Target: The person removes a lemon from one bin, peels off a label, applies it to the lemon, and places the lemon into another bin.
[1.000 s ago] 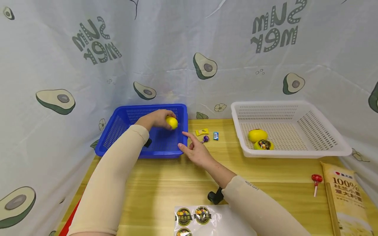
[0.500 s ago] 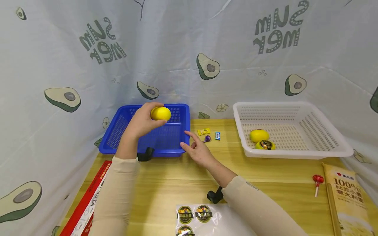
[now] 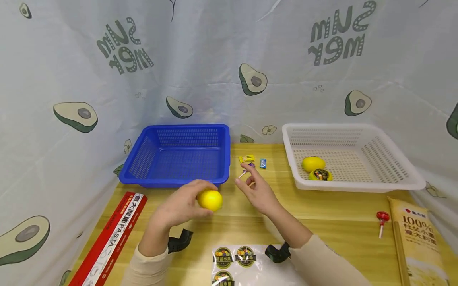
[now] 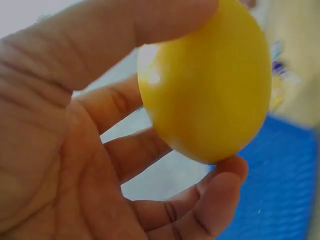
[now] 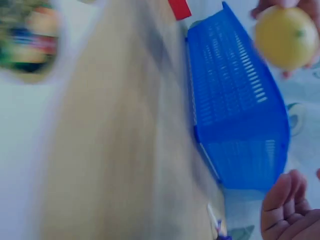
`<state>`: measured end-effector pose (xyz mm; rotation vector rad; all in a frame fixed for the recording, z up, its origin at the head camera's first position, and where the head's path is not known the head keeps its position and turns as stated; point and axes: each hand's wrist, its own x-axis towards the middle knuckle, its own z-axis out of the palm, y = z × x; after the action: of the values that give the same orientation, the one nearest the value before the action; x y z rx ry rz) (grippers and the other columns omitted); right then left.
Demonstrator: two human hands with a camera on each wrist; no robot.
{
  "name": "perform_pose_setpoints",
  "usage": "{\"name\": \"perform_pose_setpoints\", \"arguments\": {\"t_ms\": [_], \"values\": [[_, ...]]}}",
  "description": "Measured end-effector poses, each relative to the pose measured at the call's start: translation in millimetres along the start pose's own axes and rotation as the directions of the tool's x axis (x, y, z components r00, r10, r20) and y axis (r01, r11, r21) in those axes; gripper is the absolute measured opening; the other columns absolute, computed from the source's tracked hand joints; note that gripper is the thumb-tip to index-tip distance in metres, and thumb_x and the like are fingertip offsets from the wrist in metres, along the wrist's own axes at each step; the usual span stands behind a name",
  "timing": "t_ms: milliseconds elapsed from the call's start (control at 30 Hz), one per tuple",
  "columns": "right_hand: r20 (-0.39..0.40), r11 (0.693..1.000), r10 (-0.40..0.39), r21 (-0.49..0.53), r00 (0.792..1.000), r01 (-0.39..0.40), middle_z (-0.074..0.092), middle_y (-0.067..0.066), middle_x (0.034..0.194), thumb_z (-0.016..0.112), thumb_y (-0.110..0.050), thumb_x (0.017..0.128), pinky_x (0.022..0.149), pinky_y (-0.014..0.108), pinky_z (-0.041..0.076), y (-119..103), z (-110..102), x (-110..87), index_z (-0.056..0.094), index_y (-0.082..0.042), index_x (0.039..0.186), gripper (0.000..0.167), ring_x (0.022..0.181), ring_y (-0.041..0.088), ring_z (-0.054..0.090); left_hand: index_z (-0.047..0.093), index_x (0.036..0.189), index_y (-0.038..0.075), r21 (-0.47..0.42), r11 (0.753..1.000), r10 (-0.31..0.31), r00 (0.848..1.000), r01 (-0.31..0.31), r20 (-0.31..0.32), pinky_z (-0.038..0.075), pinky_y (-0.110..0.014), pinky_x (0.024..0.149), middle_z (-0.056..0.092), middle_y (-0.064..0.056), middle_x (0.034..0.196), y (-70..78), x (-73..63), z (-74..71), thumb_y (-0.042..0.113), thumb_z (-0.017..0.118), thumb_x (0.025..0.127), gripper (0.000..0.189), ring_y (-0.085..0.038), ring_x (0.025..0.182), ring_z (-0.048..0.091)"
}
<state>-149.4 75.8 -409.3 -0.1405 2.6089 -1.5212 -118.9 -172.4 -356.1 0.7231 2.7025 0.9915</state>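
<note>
My left hand (image 3: 184,204) grips a yellow lemon (image 3: 210,200) between thumb and fingers, above the table just in front of the blue basket (image 3: 186,163). In the left wrist view, the lemon (image 4: 210,90) shows a smooth side with no sticker visible. My right hand (image 3: 262,194) holds nothing; its fingers are loosely bent, near a purple lollipop (image 3: 244,173) that it partly covers. Below both hands lies a sheet of round fruit stickers (image 3: 262,268), partly cut off by the view's lower edge.
A white basket (image 3: 358,186) at right contains a lemon (image 3: 313,163) and one bearing a sticker (image 3: 320,174). Yellow (image 3: 247,158) and blue (image 3: 263,163) candies lie between the baskets. A red pasta box (image 3: 111,238), a red lollipop (image 3: 383,216) and a yellow bag (image 3: 418,242) flank the table.
My left hand has lifted the lemon out of the blue basket and brought it nearer. My right hand has moved off the basket's rim, rightward and closer.
</note>
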Motion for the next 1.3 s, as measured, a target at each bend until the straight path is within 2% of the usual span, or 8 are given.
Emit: {"name": "perform_pose_setpoints", "arguments": {"t_ms": [133,233,400,600,800,900,1000,1300], "values": [[0.015,0.996,0.085,-0.004,0.996,-0.085,0.056,0.008,0.097,0.067,-0.031,0.1,0.058,0.024,0.044,17,-19,-48.1,0.047,-0.025,0.15,0.054,0.072,0.017,0.051,0.063,0.129,0.017,0.044,0.999,0.005,0.99,-0.011,0.14,0.052,-0.045,0.099,0.066,-0.004,0.13,4.0,8.2,34.7,0.028,0.085,0.081,0.055,-0.022,0.112,0.063],[0.053,0.994,0.11,-0.01,0.993,-0.11,0.057,0.005,0.094,0.069,-0.029,0.099,0.058,0.022,0.044,29,-31,-80.7,0.055,-0.019,0.143,0.047,0.072,0.014,0.052,0.061,0.133,0.017,0.072,0.997,-0.017,0.979,0.002,0.204,0.052,-0.042,0.096,0.066,-0.004,0.13,6.7,16.0,58.8,0.038,0.081,0.085,0.056,-0.02,0.11,0.063],[0.202,0.997,-0.033,-0.058,0.979,0.046,0.059,-0.003,0.084,0.071,-0.028,0.097,0.062,0.021,0.046,46,-43,-111.9,0.066,-0.01,0.124,0.033,0.071,0.003,0.052,0.061,0.131,0.017,0.144,0.989,-0.053,0.984,0.028,0.17,0.05,-0.034,0.084,0.069,0.0,0.117,15.0,31.6,84.6,0.05,0.071,0.091,0.053,-0.014,0.094,0.06],[0.4,0.986,-0.133,-0.043,0.907,0.163,0.059,-0.01,0.084,0.074,-0.03,0.095,0.063,0.019,0.047,49,-37,-117.4,0.069,-0.013,0.119,0.03,0.071,-0.003,0.051,0.064,0.117,0.016,0.085,0.996,-0.021,0.998,0.016,0.063,0.046,-0.028,0.08,0.067,0.005,0.097,22.1,53.4,107.2,0.054,0.074,0.088,0.048,-0.013,0.087,0.055],[0.53,0.972,-0.162,-0.06,0.833,0.228,0.054,-0.017,0.075,0.076,-0.028,0.092,0.06,0.016,0.044,47,-21,-115.0,0.068,-0.017,0.124,0.034,0.065,-0.007,0.048,0.06,0.107,0.018,-0.066,0.995,-0.071,0.994,0.076,0.077,0.045,-0.022,0.067,0.06,0.005,0.094,19.9,61.4,129.8,0.057,0.078,0.082,0.05,-0.009,0.08,0.054],[0.541,0.955,-0.146,-0.143,0.828,0.262,0.051,-0.019,0.07,0.077,-0.027,0.091,0.059,0.015,0.042,49,-16,-113.0,0.066,-0.02,0.13,0.041,0.062,-0.008,0.045,0.06,0.111,0.02,-0.084,0.993,-0.077,0.993,0.084,0.087,0.046,-0.022,0.07,0.061,0.005,0.099,17.7,61.6,132.9,0.059,0.077,0.082,0.052,-0.009,0.083,0.054],[0.528,0.941,-0.115,-0.213,0.842,0.263,0.047,-0.02,0.065,0.078,-0.027,0.089,0.056,0.016,0.039,50,-15,-112.4,0.067,-0.023,0.131,0.044,0.057,-0.007,0.043,0.06,0.113,0.021,-0.085,0.993,-0.078,0.992,0.087,0.102,0.047,-0.023,0.075,0.061,0.006,0.102,15.9,60.3,132.6,0.061,0.077,0.082,0.053,-0.009,0.087,0.055],[0.499,0.943,-0.092,-0.233,0.862,0.236,0.046,-0.019,0.064,0.076,-0.023,0.091,0.051,0.017,0.034,53,-17,-109.6,0.072,-0.025,0.125,0.034,0.055,-0.005,0.039,0.061,0.115,0.021,-0.093,0.992,-0.08,0.991,0.09,0.11,0.049,-0.026,0.083,0.062,0.005,0.105,12.9,58.5,126.5,0.06,0.078,0.081,0.054,-0.01,0.094,0.056]]}}
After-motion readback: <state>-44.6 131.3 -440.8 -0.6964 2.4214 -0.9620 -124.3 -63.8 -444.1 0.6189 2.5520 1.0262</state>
